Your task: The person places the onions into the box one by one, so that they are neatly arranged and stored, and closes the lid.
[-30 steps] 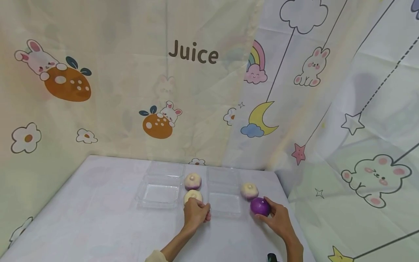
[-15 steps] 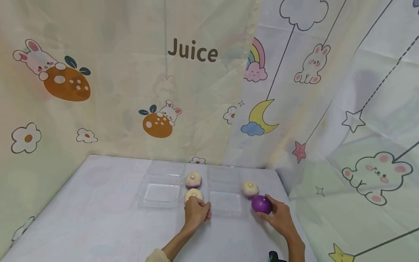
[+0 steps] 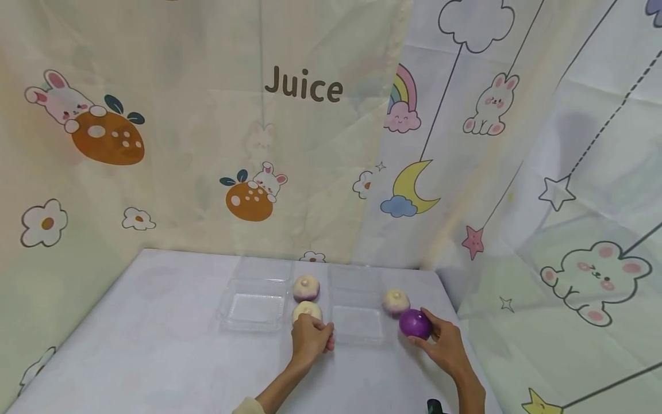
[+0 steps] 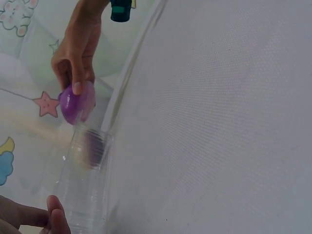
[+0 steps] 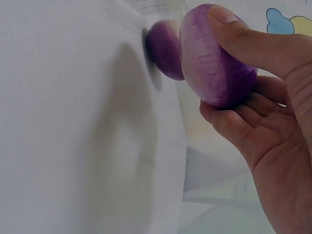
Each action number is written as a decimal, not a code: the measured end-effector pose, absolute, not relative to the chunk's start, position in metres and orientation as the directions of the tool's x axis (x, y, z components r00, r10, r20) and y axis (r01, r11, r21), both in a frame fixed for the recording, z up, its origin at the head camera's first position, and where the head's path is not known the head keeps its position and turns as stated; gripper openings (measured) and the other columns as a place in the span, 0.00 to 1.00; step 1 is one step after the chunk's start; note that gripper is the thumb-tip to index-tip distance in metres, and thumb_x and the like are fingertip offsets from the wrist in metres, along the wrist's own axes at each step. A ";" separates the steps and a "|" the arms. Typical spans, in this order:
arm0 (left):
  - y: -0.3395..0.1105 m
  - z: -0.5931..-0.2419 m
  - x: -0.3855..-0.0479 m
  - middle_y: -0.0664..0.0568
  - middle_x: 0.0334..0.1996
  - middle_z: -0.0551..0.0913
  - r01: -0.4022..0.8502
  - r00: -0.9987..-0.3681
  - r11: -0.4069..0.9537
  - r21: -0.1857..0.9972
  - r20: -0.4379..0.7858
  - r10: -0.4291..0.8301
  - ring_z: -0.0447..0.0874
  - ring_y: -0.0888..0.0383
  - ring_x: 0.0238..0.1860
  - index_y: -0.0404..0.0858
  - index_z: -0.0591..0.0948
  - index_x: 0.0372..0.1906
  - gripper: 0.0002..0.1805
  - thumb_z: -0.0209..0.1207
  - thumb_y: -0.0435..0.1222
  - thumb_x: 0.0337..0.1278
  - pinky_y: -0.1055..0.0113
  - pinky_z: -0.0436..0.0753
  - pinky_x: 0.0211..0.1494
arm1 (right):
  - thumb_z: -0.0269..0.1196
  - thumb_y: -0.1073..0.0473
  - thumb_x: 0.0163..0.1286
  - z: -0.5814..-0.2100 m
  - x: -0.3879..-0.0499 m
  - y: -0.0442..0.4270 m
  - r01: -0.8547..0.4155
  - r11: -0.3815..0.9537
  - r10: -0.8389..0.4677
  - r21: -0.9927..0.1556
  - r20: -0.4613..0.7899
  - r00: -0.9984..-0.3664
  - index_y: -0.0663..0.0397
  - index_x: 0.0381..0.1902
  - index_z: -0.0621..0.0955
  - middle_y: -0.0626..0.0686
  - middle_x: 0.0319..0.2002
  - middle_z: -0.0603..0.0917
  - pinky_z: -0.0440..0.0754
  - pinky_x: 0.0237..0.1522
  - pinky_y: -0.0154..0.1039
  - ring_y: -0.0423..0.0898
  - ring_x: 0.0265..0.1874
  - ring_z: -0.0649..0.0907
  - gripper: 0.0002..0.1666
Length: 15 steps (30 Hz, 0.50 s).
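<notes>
My right hand (image 3: 442,342) holds a purple-and-cream onion (image 3: 415,324), thumb on one side and fingers on the other; its purple side faces up. Another onion (image 3: 396,302), cream side up, sits just behind it. My left hand (image 3: 310,339) is at the front of a cream-topped onion (image 3: 307,310), partly covering it, with its fingers bent. Its fingertips (image 4: 56,219) show at the lower left of the left wrist view; whether they grip anything is hidden. One more onion (image 3: 307,287) stands behind that one. A clear plastic container (image 3: 357,323) lies between the hands.
A second clear plastic container (image 3: 254,309) stands open at the left, its lid flap toward the back. A dark object (image 3: 435,406) pokes in at the front edge of the head view. Printed curtains (image 3: 310,172) close off the back and right of the white table (image 3: 170,345).
The right hand and its onion have shifted very slightly to the right. The left hand stays almost in place, and the head view has tilted slightly.
</notes>
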State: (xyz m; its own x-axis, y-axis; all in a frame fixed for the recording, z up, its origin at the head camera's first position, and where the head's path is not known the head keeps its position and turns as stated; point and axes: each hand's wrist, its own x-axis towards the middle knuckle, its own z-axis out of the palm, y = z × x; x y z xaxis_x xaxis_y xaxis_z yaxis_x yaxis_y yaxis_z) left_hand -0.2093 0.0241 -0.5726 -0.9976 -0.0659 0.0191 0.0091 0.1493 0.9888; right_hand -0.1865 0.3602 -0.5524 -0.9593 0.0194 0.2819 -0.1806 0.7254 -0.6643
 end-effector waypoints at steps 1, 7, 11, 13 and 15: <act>0.024 -0.573 -0.209 0.50 0.13 0.86 0.007 -0.998 0.148 0.989 0.017 -0.067 0.85 0.62 0.12 0.29 0.88 0.23 0.12 0.69 0.28 0.64 0.66 0.87 0.19 | 0.84 0.61 0.59 -0.552 -0.186 0.360 -0.181 0.724 0.015 -0.665 0.279 -0.960 0.76 0.73 0.75 0.78 0.67 0.80 0.88 0.59 0.55 0.74 0.65 0.84 0.49; 0.023 -0.574 -0.207 0.52 0.12 0.85 -0.001 -0.998 0.167 0.986 0.009 -0.059 0.83 0.63 0.11 0.32 0.87 0.21 0.14 0.68 0.29 0.66 0.67 0.87 0.19 | 0.84 0.60 0.59 -0.548 -0.183 0.361 -0.200 0.732 0.002 -0.651 0.296 -0.955 0.76 0.73 0.75 0.77 0.67 0.81 0.89 0.58 0.55 0.73 0.63 0.85 0.50; 0.022 -0.574 -0.209 0.51 0.12 0.85 0.017 -0.998 0.167 0.986 0.028 -0.059 0.83 0.64 0.11 0.29 0.88 0.22 0.14 0.68 0.28 0.65 0.68 0.86 0.18 | 0.84 0.59 0.59 -0.545 -0.184 0.360 -0.225 0.737 -0.012 -0.638 0.320 -0.947 0.76 0.73 0.75 0.78 0.67 0.81 0.90 0.57 0.55 0.73 0.63 0.85 0.49; 0.022 -0.574 -0.210 0.51 0.12 0.85 0.023 -0.998 0.166 0.986 0.033 -0.057 0.83 0.64 0.11 0.28 0.88 0.23 0.13 0.68 0.28 0.65 0.68 0.86 0.18 | 0.84 0.60 0.59 -0.544 -0.184 0.359 -0.228 0.737 -0.010 -0.636 0.327 -0.945 0.75 0.72 0.76 0.77 0.66 0.81 0.90 0.57 0.55 0.73 0.62 0.85 0.49; 0.022 -0.574 -0.210 0.51 0.12 0.85 0.011 -0.998 0.166 0.986 0.020 -0.052 0.83 0.65 0.11 0.27 0.88 0.24 0.13 0.68 0.28 0.65 0.68 0.86 0.19 | 0.84 0.60 0.59 -0.544 -0.184 0.359 -0.224 0.739 -0.004 -0.636 0.328 -0.945 0.75 0.72 0.76 0.77 0.66 0.81 0.90 0.56 0.55 0.73 0.62 0.85 0.48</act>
